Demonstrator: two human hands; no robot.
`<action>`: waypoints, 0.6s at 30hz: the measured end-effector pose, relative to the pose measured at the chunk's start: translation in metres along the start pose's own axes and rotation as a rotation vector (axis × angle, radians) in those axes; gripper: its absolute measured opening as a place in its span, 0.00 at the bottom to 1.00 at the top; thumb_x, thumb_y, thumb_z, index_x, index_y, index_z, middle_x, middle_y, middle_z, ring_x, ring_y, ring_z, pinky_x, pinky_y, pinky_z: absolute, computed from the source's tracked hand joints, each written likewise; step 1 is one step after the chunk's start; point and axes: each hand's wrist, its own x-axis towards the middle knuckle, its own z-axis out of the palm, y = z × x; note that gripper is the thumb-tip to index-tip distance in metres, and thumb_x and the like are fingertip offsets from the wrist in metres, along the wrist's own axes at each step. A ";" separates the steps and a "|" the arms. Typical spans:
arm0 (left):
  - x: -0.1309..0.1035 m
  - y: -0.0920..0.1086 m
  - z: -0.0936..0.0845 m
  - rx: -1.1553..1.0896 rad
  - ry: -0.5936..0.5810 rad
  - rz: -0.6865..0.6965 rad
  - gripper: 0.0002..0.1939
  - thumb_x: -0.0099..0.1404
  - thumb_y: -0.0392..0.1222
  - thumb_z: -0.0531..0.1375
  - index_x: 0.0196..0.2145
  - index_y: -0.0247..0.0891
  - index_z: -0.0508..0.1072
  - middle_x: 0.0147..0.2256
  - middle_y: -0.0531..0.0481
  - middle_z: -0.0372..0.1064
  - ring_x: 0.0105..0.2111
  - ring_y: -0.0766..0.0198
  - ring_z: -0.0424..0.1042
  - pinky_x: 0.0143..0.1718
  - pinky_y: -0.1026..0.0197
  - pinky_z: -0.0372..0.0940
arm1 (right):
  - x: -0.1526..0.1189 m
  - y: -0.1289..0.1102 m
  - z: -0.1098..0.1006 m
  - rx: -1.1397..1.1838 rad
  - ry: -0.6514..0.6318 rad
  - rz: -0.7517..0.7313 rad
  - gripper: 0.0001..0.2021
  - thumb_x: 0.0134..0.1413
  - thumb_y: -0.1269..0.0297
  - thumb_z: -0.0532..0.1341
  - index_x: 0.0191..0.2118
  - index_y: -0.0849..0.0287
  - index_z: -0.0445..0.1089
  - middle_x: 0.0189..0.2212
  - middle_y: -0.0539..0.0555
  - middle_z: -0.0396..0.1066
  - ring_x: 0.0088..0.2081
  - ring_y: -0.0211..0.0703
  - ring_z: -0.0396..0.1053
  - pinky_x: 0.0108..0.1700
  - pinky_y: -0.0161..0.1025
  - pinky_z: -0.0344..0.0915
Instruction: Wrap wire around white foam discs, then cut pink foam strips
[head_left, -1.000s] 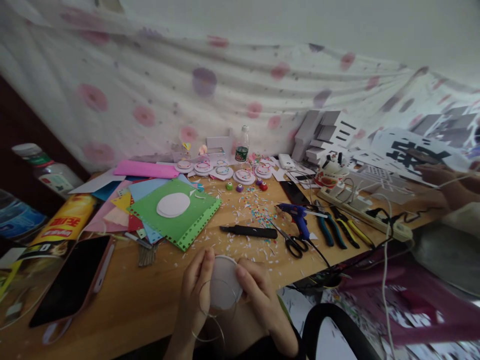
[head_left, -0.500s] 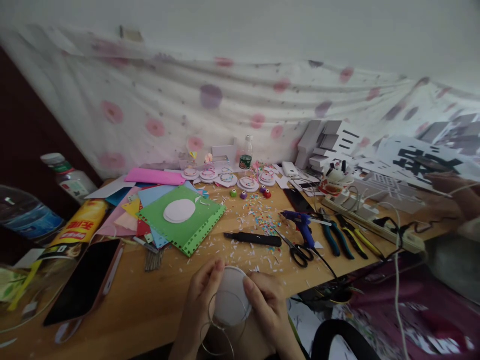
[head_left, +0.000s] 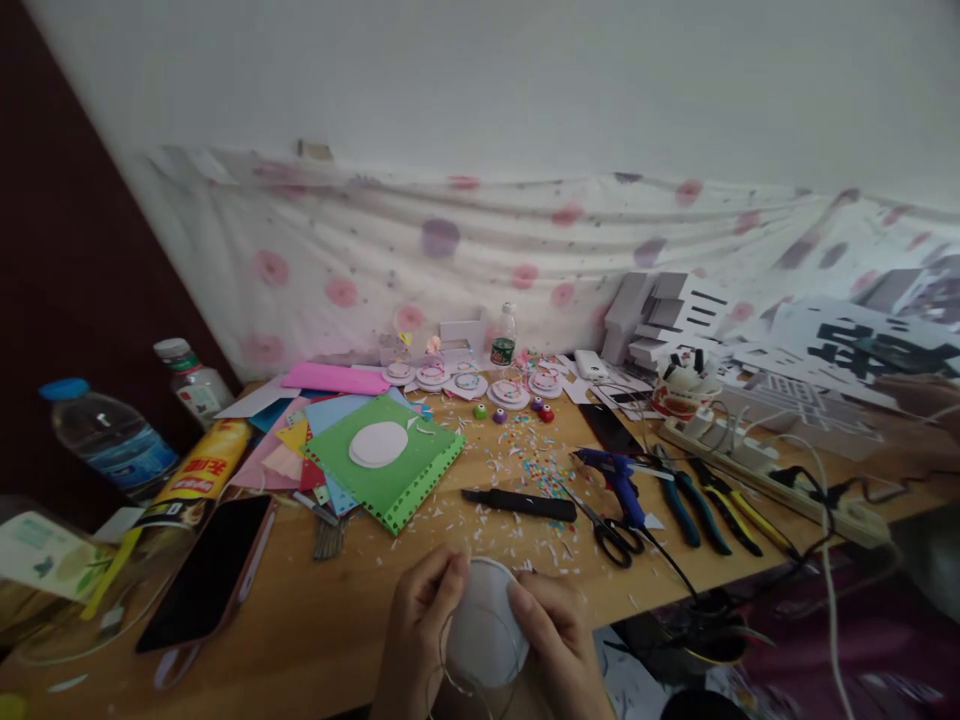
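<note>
Head view: your left hand (head_left: pixel 431 605) and right hand (head_left: pixel 553 622) still pinch opposite edges of the white disc (head_left: pixel 489 622), both curled closed, by the near edge of the table (head_left: pixel 322 625), thin wire (head_left: pixel 459 684) looping across it. Only your viewpoint has shifted; the disc seems no further along.

A plain pale wall (head_left: pixel 525 80) rises behind a wooden desk (head_left: pixel 322 615). Across its lower part hangs a creased whitish sheet (head_left: pixel 360 240) with pink and purple spots. Dim, greyish light; a dark reddish-brown panel (head_left: pixel 52 230) stands left.
</note>
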 end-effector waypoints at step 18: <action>-0.015 0.006 -0.001 -0.042 -0.089 -0.031 0.39 0.55 0.72 0.62 0.50 0.36 0.78 0.30 0.48 0.74 0.19 0.67 0.65 0.15 0.67 0.58 | 0.001 0.000 -0.002 0.257 0.205 0.220 0.27 0.58 0.41 0.62 0.21 0.61 0.68 0.21 0.51 0.61 0.25 0.40 0.56 0.26 0.36 0.56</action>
